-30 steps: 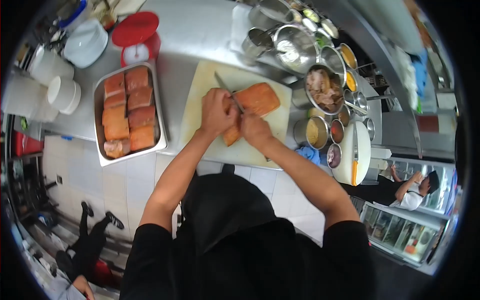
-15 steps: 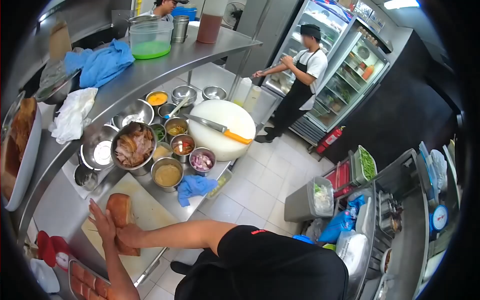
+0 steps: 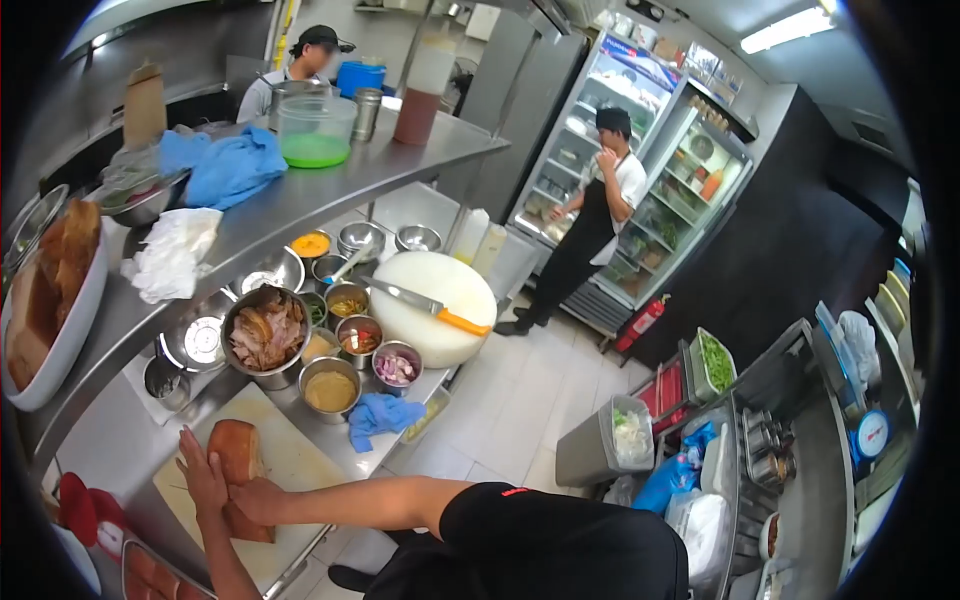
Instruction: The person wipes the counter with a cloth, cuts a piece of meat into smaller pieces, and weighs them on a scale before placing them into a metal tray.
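Note:
A brown bread loaf [image 3: 236, 448] lies on a white cutting board [image 3: 305, 455] at the lower left of the counter. My left hand [image 3: 206, 482] is flat along the loaf's left side, fingers stretched out. Across the middle of the loaf, my right hand [image 3: 257, 500] is closed on it, with some fingertips hidden. Just beyond the board are a bowl of cut meat [image 3: 268, 330], a cup of tan sauce [image 3: 330, 390] and a crumpled blue cloth [image 3: 382, 418].
A knife with an orange handle [image 3: 462, 321] rests on a round white chopping block [image 3: 430, 280]. A steel shelf [image 3: 400, 150] overhangs the counter. One co-worker [image 3: 590, 220] stands by the glass-door fridges; another person [image 3: 300, 65] is behind the shelf. A tray of brown pieces [image 3: 165, 575] sits lower left.
My view has tilted up slightly. Both hands remain on the loaf. The co-worker by the fridges has one hand raised near the face, and the person behind the shelf shows more fully.

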{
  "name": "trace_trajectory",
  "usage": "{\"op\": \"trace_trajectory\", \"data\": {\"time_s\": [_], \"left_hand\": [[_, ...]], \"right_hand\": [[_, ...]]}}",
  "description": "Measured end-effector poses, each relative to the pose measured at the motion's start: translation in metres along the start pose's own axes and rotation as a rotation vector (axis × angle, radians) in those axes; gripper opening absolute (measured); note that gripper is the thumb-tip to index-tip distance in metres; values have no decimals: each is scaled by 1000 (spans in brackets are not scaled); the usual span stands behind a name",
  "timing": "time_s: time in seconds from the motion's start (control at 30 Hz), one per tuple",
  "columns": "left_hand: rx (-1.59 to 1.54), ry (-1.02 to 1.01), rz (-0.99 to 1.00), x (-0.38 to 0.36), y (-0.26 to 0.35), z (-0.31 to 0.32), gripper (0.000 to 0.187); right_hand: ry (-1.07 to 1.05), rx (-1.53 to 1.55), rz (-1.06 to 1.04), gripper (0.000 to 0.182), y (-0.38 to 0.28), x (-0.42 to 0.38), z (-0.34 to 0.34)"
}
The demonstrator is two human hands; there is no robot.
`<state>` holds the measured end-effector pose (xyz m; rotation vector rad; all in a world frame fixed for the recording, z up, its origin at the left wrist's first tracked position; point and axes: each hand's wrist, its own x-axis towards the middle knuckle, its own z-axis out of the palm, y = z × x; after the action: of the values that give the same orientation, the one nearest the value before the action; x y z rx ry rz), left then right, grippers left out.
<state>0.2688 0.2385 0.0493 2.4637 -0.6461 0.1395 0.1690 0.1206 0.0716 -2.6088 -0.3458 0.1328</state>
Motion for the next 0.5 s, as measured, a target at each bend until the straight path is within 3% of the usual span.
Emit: {"op": "trace_trajectory", "data": {"time_s": [0.13,0.27,0.37,0.4,0.47,0.5], "left_hand": [[162,-112,7,8,2,-12,70],[183,-135,-63,21,28,-48,66],[211,207,85,21,69,-104,65],[200,197,69,15,69,-90,65],[201,-370,-346,-3,66,-37,68],[381,-56,-217,1,27,4,72]], "right_hand": [[8,39,-46,26,2,3,-6],[-188,-40,36,33,9,9,-4],[-9,71,-6,27,9,-29,-24],[-29,70,0,27,9,-33,-27],[-214,-80,29,27,7,-43,-26],[-193,-96,14,27,10,-31,-32]]}}
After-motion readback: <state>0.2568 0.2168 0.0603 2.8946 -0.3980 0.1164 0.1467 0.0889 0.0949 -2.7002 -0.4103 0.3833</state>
